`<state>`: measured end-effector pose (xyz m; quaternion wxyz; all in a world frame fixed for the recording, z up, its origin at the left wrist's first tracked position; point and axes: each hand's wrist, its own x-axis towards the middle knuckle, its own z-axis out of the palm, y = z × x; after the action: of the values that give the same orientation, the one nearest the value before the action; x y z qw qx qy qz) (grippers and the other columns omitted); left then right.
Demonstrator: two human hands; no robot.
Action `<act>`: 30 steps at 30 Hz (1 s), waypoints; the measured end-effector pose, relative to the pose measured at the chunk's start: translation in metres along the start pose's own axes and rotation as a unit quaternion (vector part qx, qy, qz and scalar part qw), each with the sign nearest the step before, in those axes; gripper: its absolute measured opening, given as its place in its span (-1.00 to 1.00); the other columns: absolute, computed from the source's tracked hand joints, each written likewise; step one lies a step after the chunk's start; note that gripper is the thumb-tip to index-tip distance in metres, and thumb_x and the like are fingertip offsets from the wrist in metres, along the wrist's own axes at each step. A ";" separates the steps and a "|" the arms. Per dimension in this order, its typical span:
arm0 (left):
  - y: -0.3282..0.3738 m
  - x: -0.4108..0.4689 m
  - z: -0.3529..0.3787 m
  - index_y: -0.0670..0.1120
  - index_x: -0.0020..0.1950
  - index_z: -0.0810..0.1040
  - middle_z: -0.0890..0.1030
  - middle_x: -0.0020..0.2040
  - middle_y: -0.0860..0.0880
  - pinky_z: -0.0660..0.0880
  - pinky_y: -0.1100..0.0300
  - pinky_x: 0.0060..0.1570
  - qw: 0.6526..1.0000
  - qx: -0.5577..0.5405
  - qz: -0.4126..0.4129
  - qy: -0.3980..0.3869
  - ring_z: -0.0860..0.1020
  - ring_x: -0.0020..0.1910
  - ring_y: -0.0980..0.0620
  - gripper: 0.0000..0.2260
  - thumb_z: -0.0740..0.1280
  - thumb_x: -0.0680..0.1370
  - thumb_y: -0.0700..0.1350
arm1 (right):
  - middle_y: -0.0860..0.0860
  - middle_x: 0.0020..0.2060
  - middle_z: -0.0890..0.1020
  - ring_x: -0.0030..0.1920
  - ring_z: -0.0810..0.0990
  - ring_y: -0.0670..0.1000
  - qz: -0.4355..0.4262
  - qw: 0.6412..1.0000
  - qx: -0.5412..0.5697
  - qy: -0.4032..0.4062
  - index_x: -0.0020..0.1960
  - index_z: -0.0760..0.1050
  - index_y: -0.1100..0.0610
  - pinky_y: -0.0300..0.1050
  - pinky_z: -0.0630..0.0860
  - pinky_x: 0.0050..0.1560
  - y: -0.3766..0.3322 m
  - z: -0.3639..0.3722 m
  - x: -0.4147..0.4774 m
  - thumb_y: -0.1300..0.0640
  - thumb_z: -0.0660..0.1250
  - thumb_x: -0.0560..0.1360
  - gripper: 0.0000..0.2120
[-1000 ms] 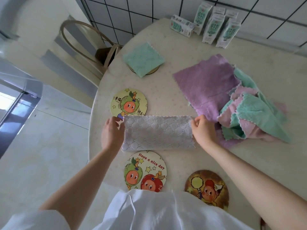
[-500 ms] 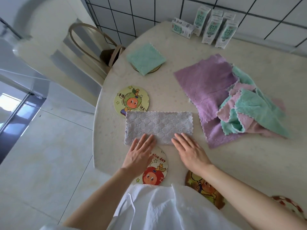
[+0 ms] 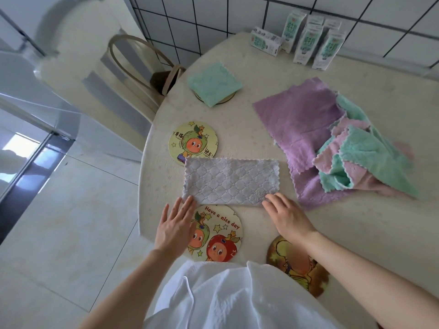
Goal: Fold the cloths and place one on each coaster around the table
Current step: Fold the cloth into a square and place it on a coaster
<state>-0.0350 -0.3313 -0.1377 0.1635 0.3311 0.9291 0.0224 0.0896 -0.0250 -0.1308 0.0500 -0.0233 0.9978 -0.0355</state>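
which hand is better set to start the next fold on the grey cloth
Probably right: the right hand rests fingers on the grey cloth's near corner; the left hand only reaches its edge.

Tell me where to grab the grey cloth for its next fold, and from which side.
Pinch the grey cloth at its right short edge, by the two corners, coming in from the right. It lies flat as a long strip, so that end probably folds over leftward into a square. The right hand rests at the near right corner.
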 end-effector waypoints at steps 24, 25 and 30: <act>0.084 0.009 0.000 -0.11 0.45 0.34 0.37 0.44 -0.08 0.35 -0.10 0.35 0.986 -0.078 0.125 0.080 0.27 0.46 -0.14 -0.43 0.41 0.48 -0.02 | -0.02 -0.13 0.57 -0.10 0.51 -0.06 -0.061 0.965 0.253 0.046 0.04 0.50 0.15 -0.20 0.52 -0.06 -0.068 -0.057 -0.014 0.27 0.29 0.50 -0.87; 0.083 0.008 0.001 -0.11 0.42 0.38 0.41 0.41 -0.08 0.37 -0.11 0.33 0.985 -0.075 0.130 0.089 0.30 0.44 -0.14 -0.45 0.43 0.47 -0.04 | -0.02 -0.13 0.57 -0.10 0.51 -0.06 -0.066 0.963 0.258 0.045 0.03 0.51 0.15 -0.19 0.52 -0.07 -0.069 -0.060 -0.016 0.26 0.28 0.51 -0.88; 0.086 0.002 -0.002 -0.07 0.36 0.47 0.52 0.33 -0.03 0.39 -0.10 0.32 0.975 -0.073 0.161 0.131 0.37 0.40 -0.12 -0.53 0.45 0.47 -0.10 | -0.04 -0.14 0.58 -0.11 0.53 -0.12 -0.054 0.953 0.295 0.041 0.03 0.52 0.14 -0.26 0.51 -0.06 -0.070 -0.077 -0.023 0.23 0.29 0.52 -0.90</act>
<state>0.0147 -0.2630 -0.1232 0.0583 0.4580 0.8725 0.1597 0.1076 -0.0887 -0.0469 0.0118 -0.0596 0.9413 -0.3321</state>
